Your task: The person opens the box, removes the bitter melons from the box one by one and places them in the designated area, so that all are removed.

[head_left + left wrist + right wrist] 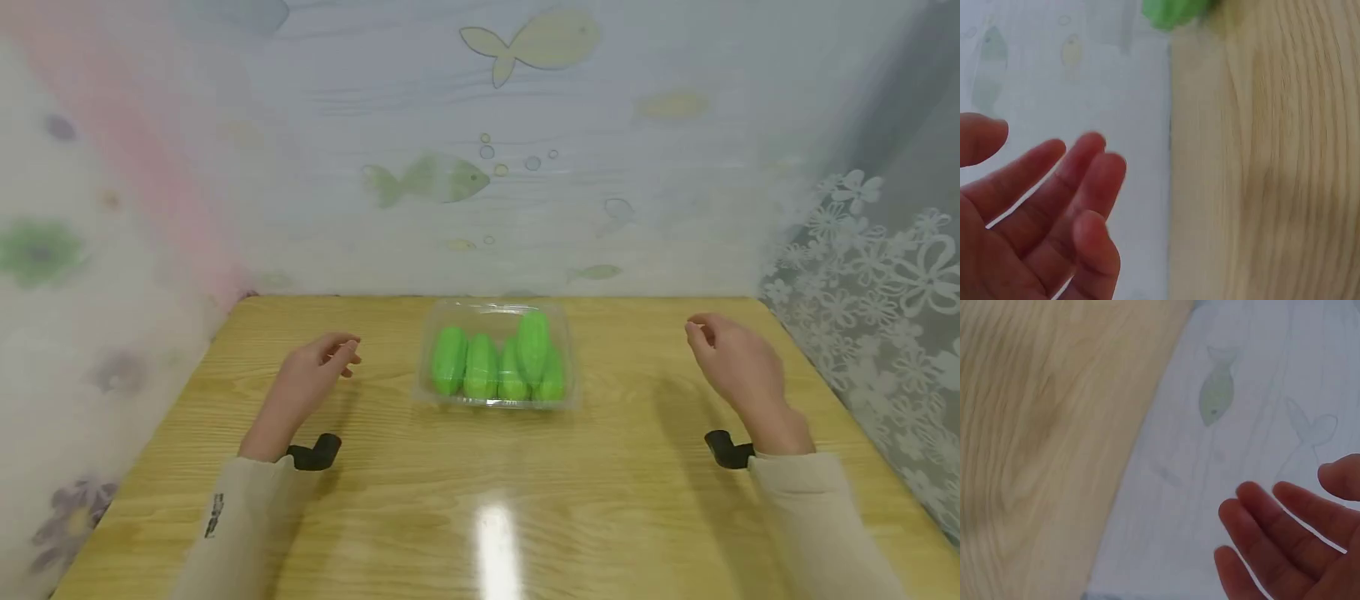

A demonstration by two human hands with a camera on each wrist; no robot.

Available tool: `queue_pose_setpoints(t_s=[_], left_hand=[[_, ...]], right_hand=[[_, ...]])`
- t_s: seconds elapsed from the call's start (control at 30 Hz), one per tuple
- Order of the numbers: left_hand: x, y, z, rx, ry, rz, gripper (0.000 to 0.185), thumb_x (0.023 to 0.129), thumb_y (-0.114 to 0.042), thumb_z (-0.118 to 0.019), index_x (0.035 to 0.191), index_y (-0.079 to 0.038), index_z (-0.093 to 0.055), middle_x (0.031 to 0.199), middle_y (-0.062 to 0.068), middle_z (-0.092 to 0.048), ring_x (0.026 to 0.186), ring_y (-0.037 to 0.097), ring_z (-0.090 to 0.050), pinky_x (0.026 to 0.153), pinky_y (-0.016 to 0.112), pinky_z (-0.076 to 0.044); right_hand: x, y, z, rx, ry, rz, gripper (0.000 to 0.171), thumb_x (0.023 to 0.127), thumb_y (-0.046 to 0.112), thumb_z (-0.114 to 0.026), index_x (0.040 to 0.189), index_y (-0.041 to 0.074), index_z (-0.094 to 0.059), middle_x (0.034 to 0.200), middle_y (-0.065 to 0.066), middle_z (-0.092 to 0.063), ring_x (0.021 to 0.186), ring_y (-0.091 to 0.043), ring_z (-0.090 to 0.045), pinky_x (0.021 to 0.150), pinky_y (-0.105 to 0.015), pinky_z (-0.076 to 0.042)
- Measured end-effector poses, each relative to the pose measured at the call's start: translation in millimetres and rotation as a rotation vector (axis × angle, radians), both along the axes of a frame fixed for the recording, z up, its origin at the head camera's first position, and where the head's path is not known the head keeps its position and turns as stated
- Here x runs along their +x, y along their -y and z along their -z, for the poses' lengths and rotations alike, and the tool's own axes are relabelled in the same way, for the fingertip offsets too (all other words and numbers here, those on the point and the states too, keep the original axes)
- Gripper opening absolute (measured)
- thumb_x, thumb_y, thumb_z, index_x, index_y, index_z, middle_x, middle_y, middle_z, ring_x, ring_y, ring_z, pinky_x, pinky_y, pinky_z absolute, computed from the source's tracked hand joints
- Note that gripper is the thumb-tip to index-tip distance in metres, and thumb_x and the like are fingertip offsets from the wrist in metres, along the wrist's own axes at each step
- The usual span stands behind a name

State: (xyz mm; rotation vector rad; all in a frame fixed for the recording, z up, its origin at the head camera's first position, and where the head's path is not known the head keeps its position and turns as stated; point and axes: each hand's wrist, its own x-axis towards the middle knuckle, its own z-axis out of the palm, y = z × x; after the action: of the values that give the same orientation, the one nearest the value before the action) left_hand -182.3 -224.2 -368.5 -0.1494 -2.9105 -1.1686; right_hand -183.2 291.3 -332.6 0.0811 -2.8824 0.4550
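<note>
A clear plastic box (424, 358) sits on the wooden table, towards its far side. Inside are several bright green, oblong, ridged pieces (482, 367) standing side by side, with one green piece (533, 342) lying on top of others at the right. What kind they are I cannot tell. To the left of the box my left hand (311, 375) hovers with loosely bent fingers, holding nothing. My right hand (738, 358) is raised to the right of the box, also bare, its fingers relaxed. In the left wrist view, a blurred green piece (1172, 11) shows at the top edge.
The wooden table (405, 508) reaches back to a pale wall (337, 225) printed with fish. Another wall (82, 333) with flower prints stands at the left, and a flower-patterned surface (885, 275) borders the right side. A black strap mount (318, 452) shows at the left wrist.
</note>
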Motion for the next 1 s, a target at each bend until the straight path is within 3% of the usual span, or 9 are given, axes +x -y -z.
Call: queue_pose_setpoints(t_s=[0.13, 0.37, 0.53, 0.73, 0.9, 1.0], left_hand=[[-0.3, -9.5, 11.5, 0.153, 0.067, 0.018, 0.047, 0.089, -0.054, -0.038, 0.121, -0.023, -0.051, 0.101, 0.008, -0.060, 0.083, 0.027, -0.057, 0.070, 0.040, -0.043], [-1.2, -30.8, 32.9, 0.405, 0.143, -0.021, 0.042, 0.091, -0.048, -0.041, 0.121, -0.020, -0.051, 0.111, 0.013, -0.053, 0.089, 0.031, -0.055, 0.071, 0.045, -0.045], [-4.7, -51.5, 41.5, 0.508, 0.168, -0.056, 0.046, 0.091, -0.046, -0.041, 0.127, -0.017, -0.046, 0.112, 0.013, -0.053, 0.087, 0.028, -0.057, 0.069, 0.043, -0.046], [-12.6, -68.3, 49.5, 0.624, 0.184, -0.115, 0.048, 0.090, -0.046, -0.046, 0.125, -0.015, -0.046, 0.098, 0.014, -0.053, 0.083, 0.026, -0.058, 0.062, 0.038, -0.047], [-17.9, -72.6, 55.9, 0.691, 0.175, -0.172, 0.042, 0.089, -0.044, -0.048, 0.122, -0.018, -0.047, 0.092, 0.010, -0.053, 0.081, 0.024, -0.058, 0.059, 0.034, -0.046], [-21.5, -74.1, 59.6, 0.717, 0.168, -0.175, 0.038, 0.090, -0.040, -0.049, 0.120, -0.018, -0.047, 0.092, 0.010, -0.053, 0.079, 0.023, -0.057, 0.057, 0.033, -0.045]], right_hand=[[0.0, 6.0, 13.5, -0.126, -0.031, 0.007, 0.050, 0.095, 0.043, -0.030, 0.121, 0.006, -0.053, 0.096, -0.014, -0.063, 0.067, -0.025, -0.056, 0.051, -0.035, -0.040], [-3.1, 25.8, 46.4, -0.412, 0.019, -0.021, 0.045, 0.095, 0.040, -0.033, 0.125, 0.012, -0.050, 0.095, -0.010, -0.063, 0.084, -0.024, -0.059, 0.066, -0.041, -0.045], [-7.4, 43.8, 69.4, -0.675, 0.062, -0.068, 0.042, 0.095, 0.037, -0.038, 0.127, 0.012, -0.048, 0.096, -0.013, -0.061, 0.082, -0.021, -0.060, 0.070, -0.037, -0.049], [-12.8, 70.3, 82.3, -0.964, 0.112, -0.125, 0.041, 0.094, 0.031, -0.044, 0.130, 0.009, -0.043, 0.097, -0.018, -0.058, 0.083, -0.025, -0.060, 0.072, -0.030, -0.049], [-15.9, 90.2, 91.9, -1.085, 0.170, -0.128, 0.044, 0.093, 0.030, -0.048, 0.129, 0.006, -0.043, 0.100, -0.017, -0.056, 0.087, -0.024, -0.057, 0.075, -0.036, -0.048], [-17.4, 98.1, 96.5, -1.123, 0.205, -0.112, 0.044, 0.091, 0.028, -0.051, 0.128, 0.005, -0.045, 0.100, -0.014, -0.055, 0.088, -0.021, -0.056, 0.075, -0.036, -0.048]])
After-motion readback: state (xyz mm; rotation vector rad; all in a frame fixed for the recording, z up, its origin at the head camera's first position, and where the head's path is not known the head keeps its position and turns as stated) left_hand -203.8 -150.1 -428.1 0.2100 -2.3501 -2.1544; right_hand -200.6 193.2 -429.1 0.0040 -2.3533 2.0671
